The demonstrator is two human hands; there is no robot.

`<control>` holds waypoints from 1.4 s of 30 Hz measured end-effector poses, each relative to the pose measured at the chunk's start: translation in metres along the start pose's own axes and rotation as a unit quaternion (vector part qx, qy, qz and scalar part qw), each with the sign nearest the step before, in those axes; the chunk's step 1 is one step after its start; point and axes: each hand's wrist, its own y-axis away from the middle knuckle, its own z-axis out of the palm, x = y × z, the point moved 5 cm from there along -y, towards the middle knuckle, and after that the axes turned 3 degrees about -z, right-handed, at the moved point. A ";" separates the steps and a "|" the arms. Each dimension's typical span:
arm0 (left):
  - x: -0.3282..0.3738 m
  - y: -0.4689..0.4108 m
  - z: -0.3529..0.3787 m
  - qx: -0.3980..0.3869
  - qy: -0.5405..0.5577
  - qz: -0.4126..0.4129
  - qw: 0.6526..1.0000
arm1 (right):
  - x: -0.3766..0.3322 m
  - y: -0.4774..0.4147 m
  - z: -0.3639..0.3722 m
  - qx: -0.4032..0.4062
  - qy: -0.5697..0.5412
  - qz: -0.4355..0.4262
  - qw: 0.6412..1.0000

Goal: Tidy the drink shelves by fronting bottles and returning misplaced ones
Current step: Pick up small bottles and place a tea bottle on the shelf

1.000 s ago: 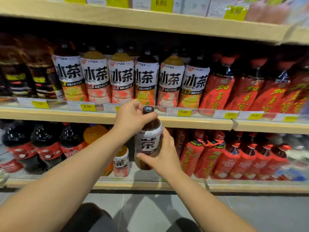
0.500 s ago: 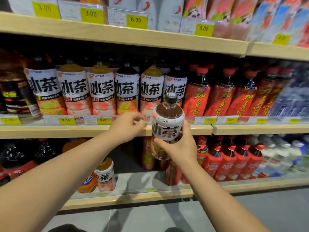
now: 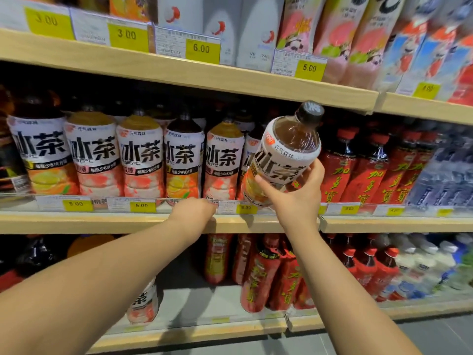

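So the right hand (image 3: 294,201) is gripping the tea bottle (image 3: 284,160) around its lower half, holding it tilted just in front of the middle shelf (image 3: 128,222), where the matching tea row (image 3: 140,160) is meeting the red bottles (image 3: 358,170). Meanwhile the left hand (image 3: 193,213) is sitting at the shelf lip, fingers hidden, so I can't tell its grip. I'd be straightening the bottle first, then sliding it in label-forward, minding the cap under the upper shelf (image 3: 256,85).
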 end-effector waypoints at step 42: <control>-0.008 0.001 0.022 0.076 0.060 -0.045 0.994 | 0.053 -0.023 0.075 -0.009 0.282 0.031 0.959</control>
